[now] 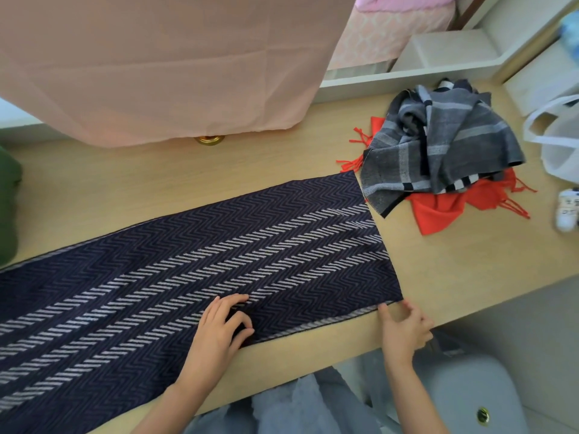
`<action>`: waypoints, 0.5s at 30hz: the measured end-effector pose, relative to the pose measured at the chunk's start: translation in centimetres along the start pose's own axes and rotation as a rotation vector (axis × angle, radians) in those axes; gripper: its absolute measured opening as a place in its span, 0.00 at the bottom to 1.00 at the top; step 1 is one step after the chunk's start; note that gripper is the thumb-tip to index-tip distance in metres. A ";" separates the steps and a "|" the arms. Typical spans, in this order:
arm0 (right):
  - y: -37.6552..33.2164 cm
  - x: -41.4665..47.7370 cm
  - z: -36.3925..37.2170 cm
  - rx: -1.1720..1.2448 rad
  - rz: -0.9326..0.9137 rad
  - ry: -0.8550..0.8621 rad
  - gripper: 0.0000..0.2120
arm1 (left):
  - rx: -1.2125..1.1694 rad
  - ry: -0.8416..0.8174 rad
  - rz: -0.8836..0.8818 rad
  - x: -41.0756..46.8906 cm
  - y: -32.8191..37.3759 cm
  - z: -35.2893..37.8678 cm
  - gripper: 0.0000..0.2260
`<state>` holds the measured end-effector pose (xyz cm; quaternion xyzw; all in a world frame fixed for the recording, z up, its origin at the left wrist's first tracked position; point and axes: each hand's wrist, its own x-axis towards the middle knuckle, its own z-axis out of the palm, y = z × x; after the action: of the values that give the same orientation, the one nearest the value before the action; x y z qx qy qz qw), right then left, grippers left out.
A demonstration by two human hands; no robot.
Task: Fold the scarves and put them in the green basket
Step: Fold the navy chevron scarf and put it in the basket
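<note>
A long navy scarf (194, 264) with white zigzag stripes lies flat across the wooden desk (454, 261), running off the left edge of view. My left hand (221, 328) rests on its near edge, fingers curled and pinching the cloth. My right hand (404, 332) is at the scarf's near right corner, thumb and fingers touching that corner. A crumpled grey plaid scarf (438, 145) sits on top of a red fringed scarf (438, 208) at the back right. A green thing (7, 211), perhaps the basket, shows at the far left edge.
A pink curtain (163, 64) hangs over the desk's back left. A white bag (557, 136) stands at the far right, with a small white object (567, 211) near it. A grey chair seat (463, 389) is below the desk's front edge.
</note>
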<state>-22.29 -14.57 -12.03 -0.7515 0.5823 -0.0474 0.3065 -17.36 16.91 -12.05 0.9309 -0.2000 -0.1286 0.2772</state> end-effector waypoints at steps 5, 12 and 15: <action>0.2 0.4 -0.1 0.110 -0.006 0.003 0.08 | 0.000 0.010 -0.016 0.1 0.5 -0.2 0.17; -0.8 2.1 -3.7 0.346 -0.061 -0.010 0.04 | 0.274 -0.052 -0.166 -0.8 -1.8 -0.4 0.27; -0.9 2.7 -4.1 0.249 -0.119 0.019 0.06 | 0.346 -0.109 -0.119 -1.5 -3.0 0.0 0.29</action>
<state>-22.39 -18.59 -9.01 -0.7403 0.5293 -0.1444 0.3886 -17.75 19.85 -13.56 0.9666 -0.1784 -0.1586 0.0935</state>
